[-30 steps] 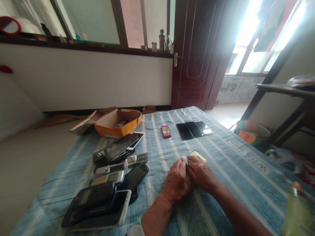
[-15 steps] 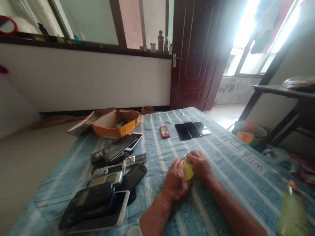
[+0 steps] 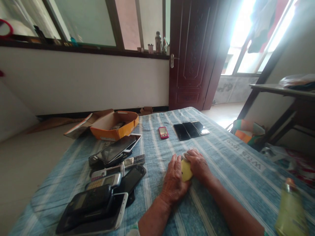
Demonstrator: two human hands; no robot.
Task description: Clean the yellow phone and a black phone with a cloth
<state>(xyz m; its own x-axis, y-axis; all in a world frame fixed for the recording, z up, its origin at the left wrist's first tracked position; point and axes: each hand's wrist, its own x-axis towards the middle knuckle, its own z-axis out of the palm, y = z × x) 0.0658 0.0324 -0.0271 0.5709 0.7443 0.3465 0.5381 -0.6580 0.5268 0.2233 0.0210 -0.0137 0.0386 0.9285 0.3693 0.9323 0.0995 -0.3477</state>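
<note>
Between my hands is a flat yellow object (image 3: pixel 187 170) with rounded edges and a small dark spot, perhaps a phone seen from its back. My left hand (image 3: pixel 173 178) wraps its left side, thumb low and fingers along the edge. My right hand (image 3: pixel 199 165) is bent over its upper right side and pinches a crumpled white cloth or tissue (image 3: pixel 184 156) against it. Beyond them lie a pink phone (image 3: pixel 163 132) and three dark phones (image 3: pixel 182 131) side by side. To the left is a heap of several old phones (image 3: pixel 91 200), some stacked.
An open orange box (image 3: pixel 115 131) with something dark inside stands at the far left of the striped blue tablecloth (image 3: pixel 157 196). A yellowish bottle (image 3: pixel 291 209) is at the lower right. Behind the table are a dark red door (image 3: pixel 192 65) and a window ledge with a flask (image 3: pixel 158 42).
My left fingers have straightened and shifted slightly, showing more of the yellow object and its dark spot. The right hand stays with the white cloth. The view has shifted a little.
</note>
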